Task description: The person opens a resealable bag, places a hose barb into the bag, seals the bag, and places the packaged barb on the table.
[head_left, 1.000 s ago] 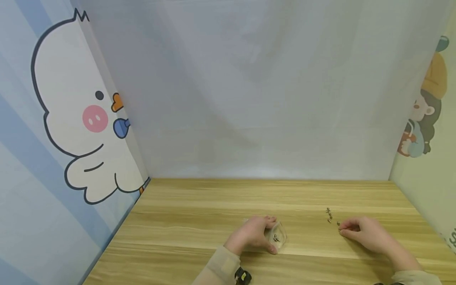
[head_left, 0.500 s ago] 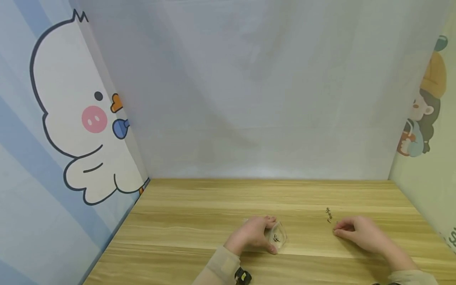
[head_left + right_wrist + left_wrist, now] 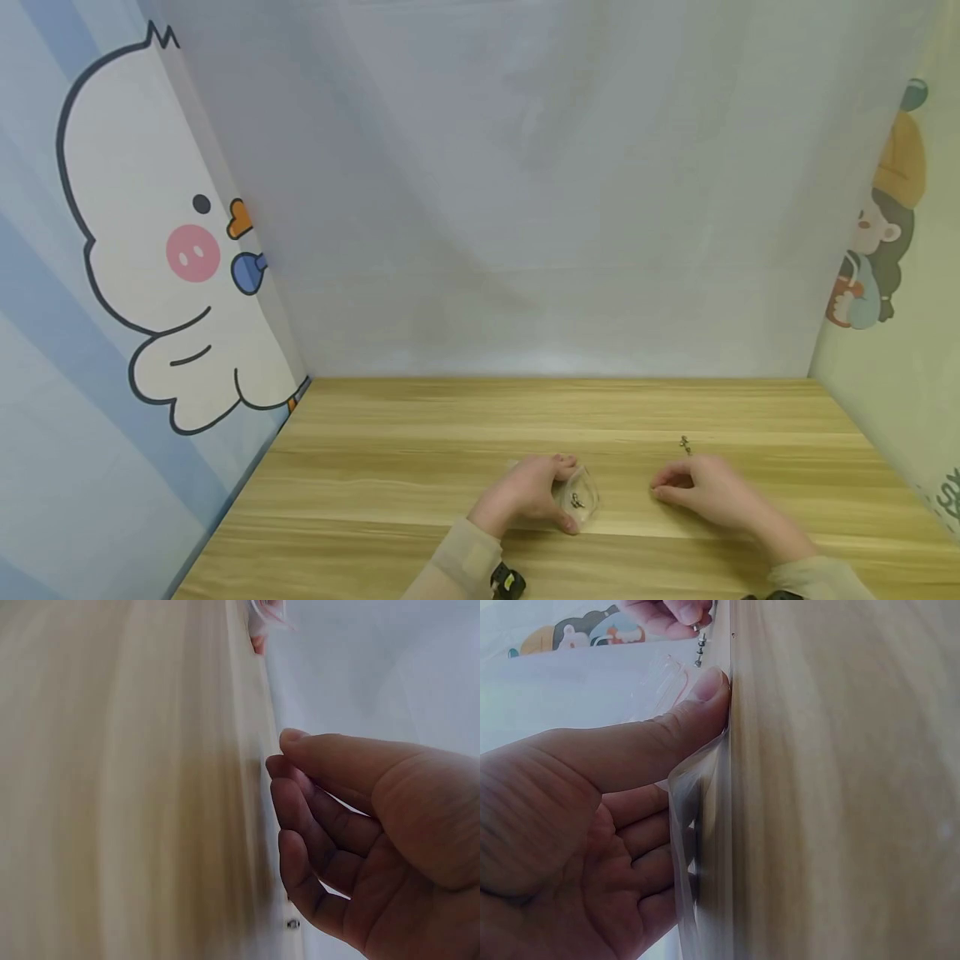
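Observation:
My left hand (image 3: 525, 493) rests on the table and holds a clear plastic zip bag (image 3: 590, 490), its mouth spread between thumb and fingers and facing right. A few small metal pieces (image 3: 577, 501) lie inside the bag. To the right of it, my right hand (image 3: 708, 493) pinches a tiny screw-like metal piece (image 3: 696, 628) between thumb and index finger, close over the table. More small metal pieces (image 3: 684, 442) lie in a row behind the right hand, which partly hides them. In the left wrist view the bag (image 3: 676, 817) bulges below the thumb.
The wood-grain table (image 3: 390, 467) ends at a grey-white curtain (image 3: 540, 250) at the back. A blue panel with a cartoon bird (image 3: 142, 200) stands at left, a pale yellow-green one (image 3: 877, 383) at right.
My right hand has moved left toward the bag with the small metal piece, passing in front of the row of loose pieces. The left hand and bag have stayed in place.

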`<state>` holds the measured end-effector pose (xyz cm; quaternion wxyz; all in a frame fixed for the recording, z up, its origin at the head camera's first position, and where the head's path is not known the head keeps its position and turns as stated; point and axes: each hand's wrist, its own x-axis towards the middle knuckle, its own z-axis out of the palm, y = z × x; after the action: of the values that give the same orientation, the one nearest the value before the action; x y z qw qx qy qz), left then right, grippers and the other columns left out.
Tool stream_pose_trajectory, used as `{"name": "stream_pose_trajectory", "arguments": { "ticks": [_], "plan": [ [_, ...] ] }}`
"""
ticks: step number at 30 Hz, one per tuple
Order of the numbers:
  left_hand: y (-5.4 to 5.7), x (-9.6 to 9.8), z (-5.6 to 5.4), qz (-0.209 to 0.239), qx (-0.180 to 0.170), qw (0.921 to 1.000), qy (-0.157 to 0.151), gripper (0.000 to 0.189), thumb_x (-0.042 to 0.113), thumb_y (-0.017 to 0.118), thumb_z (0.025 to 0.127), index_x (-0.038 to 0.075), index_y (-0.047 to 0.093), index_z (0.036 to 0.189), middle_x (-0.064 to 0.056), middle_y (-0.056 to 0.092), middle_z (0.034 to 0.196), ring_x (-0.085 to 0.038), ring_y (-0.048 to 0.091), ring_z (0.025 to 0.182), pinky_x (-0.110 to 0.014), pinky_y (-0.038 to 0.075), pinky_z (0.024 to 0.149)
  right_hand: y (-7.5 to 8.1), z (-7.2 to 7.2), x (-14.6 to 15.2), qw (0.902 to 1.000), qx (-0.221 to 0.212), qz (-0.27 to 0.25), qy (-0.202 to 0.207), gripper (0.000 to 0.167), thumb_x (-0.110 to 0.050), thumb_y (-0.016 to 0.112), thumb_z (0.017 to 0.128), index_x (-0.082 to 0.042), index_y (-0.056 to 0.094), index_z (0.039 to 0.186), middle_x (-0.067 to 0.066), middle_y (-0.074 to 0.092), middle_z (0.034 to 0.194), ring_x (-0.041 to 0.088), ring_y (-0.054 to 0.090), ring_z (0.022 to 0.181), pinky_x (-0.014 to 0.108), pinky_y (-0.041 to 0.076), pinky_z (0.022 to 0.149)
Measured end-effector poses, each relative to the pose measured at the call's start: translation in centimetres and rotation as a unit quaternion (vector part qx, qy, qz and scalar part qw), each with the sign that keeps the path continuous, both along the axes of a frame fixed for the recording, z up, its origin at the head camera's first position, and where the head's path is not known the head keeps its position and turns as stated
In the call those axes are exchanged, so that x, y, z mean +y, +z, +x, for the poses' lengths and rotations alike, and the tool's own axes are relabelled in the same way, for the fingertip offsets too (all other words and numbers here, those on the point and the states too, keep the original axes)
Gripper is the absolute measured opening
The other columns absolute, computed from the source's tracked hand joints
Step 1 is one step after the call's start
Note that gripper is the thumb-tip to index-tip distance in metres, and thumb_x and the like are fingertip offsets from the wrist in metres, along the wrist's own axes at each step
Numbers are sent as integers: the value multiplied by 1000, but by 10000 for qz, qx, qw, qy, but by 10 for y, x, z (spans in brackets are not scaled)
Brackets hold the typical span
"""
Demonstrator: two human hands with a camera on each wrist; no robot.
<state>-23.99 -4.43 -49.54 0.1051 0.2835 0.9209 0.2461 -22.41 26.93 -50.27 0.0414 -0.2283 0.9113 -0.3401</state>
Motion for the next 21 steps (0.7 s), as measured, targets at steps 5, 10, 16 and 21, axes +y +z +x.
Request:
{"name": "stream_pose_trajectory", "arguments": {
  "ticks": [5,10,16,21],
  "plan": [
    [-1,-1,0,12,-14,10000,-4,87,27,102,67,10,67,145,-1,55,159,-22,48,150,-36,34,126,1,-1,-24,9992,-37,-343,211,11,-24,79,98,-14,81,102,-11,77,95,2,68,88,26,59,77],
    [-1,-3,-2,17,-31,10000,-24,88,27,102,68,10,66,146,-2,55,159,-23,48,150,-35,34,126,2,-2,-49,9969,-143,-640,425,10,-20,78,98,-12,81,103,-8,78,97,3,69,89,26,60,80],
    [1,-4,-2,24,-36,10000,-52,85,26,102,68,8,67,144,-2,56,158,-23,48,149,-33,35,125,3,-4,-74,9968,-117,-662,422,9,-18,78,97,-11,82,103,-9,77,95,4,69,87,25,60,78],
    [2,-3,0,-48,-3,10000,-80,82,28,102,69,10,70,143,-1,57,157,-21,49,149,-33,36,125,4,-5,-87,9968,-60,-710,364,7,-13,78,97,-8,82,101,-6,78,94,4,69,85,24,59,76]
  ]
}}
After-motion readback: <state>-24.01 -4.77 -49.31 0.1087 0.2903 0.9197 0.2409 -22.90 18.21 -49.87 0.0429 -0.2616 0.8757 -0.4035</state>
